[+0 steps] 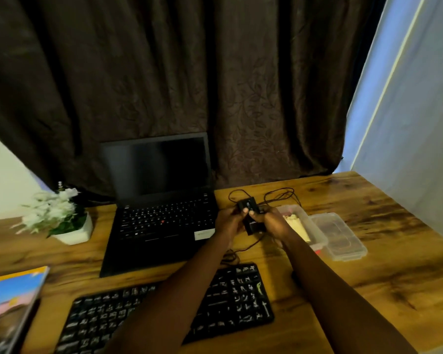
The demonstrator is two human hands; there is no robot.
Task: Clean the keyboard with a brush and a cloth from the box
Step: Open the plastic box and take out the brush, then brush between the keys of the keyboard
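The black keyboard [237, 301] lies at the near edge of the wooden desk, partly covered by my forearms. A clear plastic box [315, 232] stands open to the right of the laptop, with a pale yellow cloth [296, 224] inside it. No brush can be made out. My left hand [228, 222] and my right hand [273, 224] are together just left of the box, both gripping a small black wired device [251, 218] that looks like a mouse. Its cable [279, 195] loops behind on the desk.
An open black laptop [161, 213] sits behind the keyboard. The box's clear lid [340, 237] lies right of the box. A white pot of white flowers [59, 218] stands at the left, a colourful book [10, 305] at the near left. A dark curtain hangs behind.
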